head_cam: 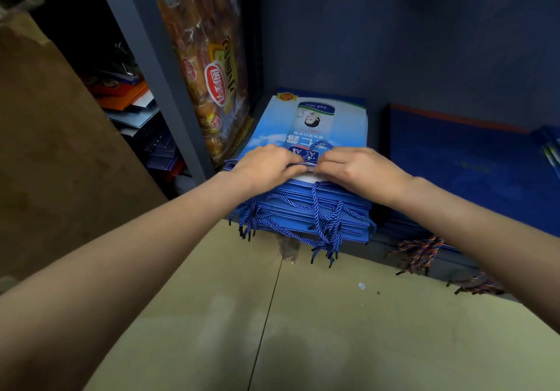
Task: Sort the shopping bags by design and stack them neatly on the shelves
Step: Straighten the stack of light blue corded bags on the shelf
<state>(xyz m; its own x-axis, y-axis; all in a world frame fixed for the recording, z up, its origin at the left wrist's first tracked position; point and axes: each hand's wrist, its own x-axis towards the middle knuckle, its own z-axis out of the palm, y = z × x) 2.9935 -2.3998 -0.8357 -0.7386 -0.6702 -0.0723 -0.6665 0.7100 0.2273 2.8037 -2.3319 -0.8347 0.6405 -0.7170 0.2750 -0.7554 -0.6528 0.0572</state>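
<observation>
- Here, both hands rest on the near edge of a stack of light-blue shopping bags [306, 178] lying flat on the bottom shelf [394, 246].
- The left hand [266, 163] has its fingers curled down over the top bag's edge, pinching its blue cord handle [325, 145].
- The right hand [354, 169] mirrors it, fingers curled and pinching at the same edge, the fingertips of the two hands almost meeting.
- More blue cord handles [324, 224] spill off the stack's front, over the shelf lip.
- Just right of it lies a lower stack of dark-blue bags [469, 166] with multicoloured cords [421, 252] hanging forward.
- To the left, a clear packet of bread [209, 63] leans against the grey shelf upright [157, 66].
- Beige floor tiles [272, 315] sit below.
</observation>
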